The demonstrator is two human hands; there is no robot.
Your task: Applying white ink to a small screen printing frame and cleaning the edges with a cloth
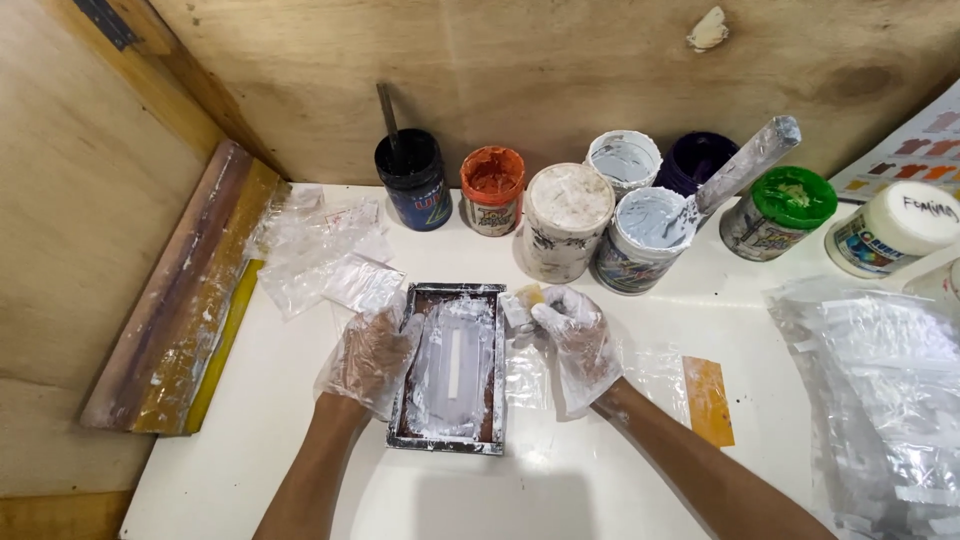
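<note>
A small dark-framed printing screen smeared with white ink lies on the white table. My left hand, in a thin clear plastic glove, presses flat on the screen's left edge. My right hand, also gloved, pinches a small yellowish piece coated in white ink at the screen's upper right corner.
Several paint jars stand along the back: black, orange, white-lidded, an open white one with a stirring stick, green-lidded. Clear bags lie at left, a bag pile at right, an orange scraper, a long squeegee.
</note>
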